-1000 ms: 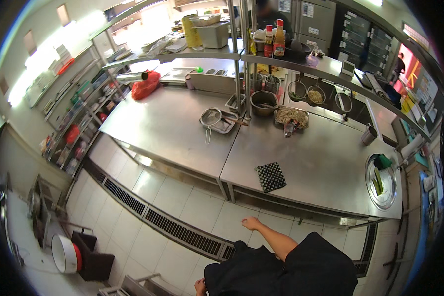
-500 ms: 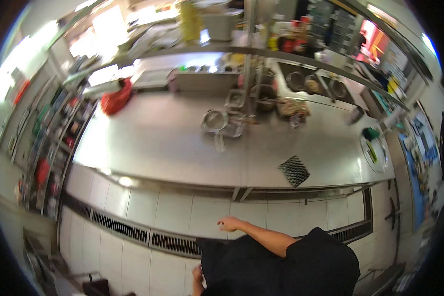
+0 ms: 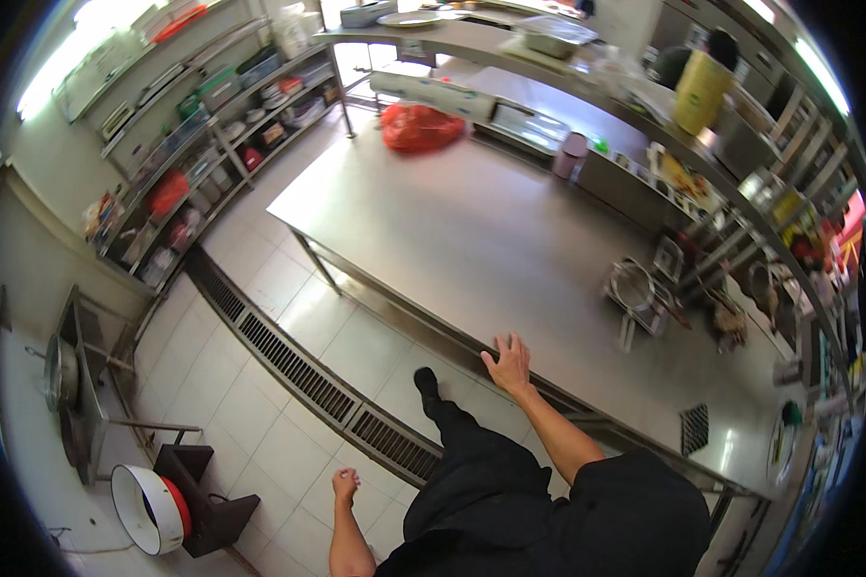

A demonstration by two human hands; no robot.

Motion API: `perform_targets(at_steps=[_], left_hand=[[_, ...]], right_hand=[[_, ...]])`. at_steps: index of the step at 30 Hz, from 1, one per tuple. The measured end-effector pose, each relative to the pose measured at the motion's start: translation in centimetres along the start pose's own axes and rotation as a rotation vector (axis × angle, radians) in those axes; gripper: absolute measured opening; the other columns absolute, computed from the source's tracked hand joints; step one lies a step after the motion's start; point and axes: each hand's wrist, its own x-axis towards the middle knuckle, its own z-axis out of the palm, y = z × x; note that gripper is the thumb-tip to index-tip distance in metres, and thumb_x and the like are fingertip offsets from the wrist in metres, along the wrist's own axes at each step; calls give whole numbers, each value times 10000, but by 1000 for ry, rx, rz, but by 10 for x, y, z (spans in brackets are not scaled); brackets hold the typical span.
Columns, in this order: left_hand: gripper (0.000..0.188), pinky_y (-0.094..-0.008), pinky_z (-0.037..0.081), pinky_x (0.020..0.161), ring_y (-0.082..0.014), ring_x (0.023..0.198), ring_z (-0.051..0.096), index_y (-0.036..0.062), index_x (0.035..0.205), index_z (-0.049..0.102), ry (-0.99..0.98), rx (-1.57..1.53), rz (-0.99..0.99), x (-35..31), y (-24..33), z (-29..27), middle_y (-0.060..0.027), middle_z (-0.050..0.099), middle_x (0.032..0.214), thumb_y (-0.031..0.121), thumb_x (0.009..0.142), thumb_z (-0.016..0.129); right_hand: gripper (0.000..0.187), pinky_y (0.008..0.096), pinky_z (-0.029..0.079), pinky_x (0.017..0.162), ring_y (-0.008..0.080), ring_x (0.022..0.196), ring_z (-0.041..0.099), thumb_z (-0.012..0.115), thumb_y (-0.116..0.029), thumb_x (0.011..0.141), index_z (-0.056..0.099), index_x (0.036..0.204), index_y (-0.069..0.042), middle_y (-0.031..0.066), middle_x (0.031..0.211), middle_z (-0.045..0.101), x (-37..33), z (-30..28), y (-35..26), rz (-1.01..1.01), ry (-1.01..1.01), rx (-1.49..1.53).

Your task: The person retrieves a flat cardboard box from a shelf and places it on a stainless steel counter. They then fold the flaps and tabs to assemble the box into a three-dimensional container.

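Observation:
My right hand (image 3: 511,364) is at the near edge of the long steel worktable (image 3: 423,231), its fingers spread and holding nothing. Whether it rests on the metal or hovers just over it, I cannot tell. Lower and to the left, my left hand (image 3: 346,484) hangs over the tiled floor with fingers curled in, and no object shows in it. A red plastic bag (image 3: 420,128) lies at the table's far left. Toward its right part sits a round wire strainer (image 3: 631,286), handle toward me, beside metal trays.
A dark patterned cloth (image 3: 694,428) lies near the table's right end. An overhead shelf (image 3: 587,77) crosses above the table. Stocked shelving (image 3: 202,163) lines the left wall. A floor drain grate (image 3: 298,370) runs alongside, and a white pot (image 3: 149,510) stands lower left.
The view has swung left, bringing in the left shelving and the white pot. My right hand has come up to the table edge with fingers spread; more of my left forearm shows.

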Motion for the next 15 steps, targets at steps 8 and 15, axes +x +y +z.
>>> perform_targets(at_steps=[8, 15], left_hand=[[232, -360, 509, 602, -193, 674, 659, 87, 1115, 692, 110, 65, -458, 17, -3, -61, -89, 707, 849, 237, 946, 643], [276, -338, 519, 682, -194, 786, 667, 75, 1135, 683, 248, -155, -468, 52, 146, -56, -90, 708, 904, 255, 926, 663]], right_hand=[[683, 652, 134, 1192, 505, 1451, 235, 643, -457, 922, 485, 1455, -60, 297, 1554, 299, 155, 123, -170, -122, 35, -40], [639, 638, 186, 1182, 486, 1445, 263, 639, -421, 923, 503, 1441, -72, 303, 1538, 334, 354, 202, -366, -283, -87, 74]])
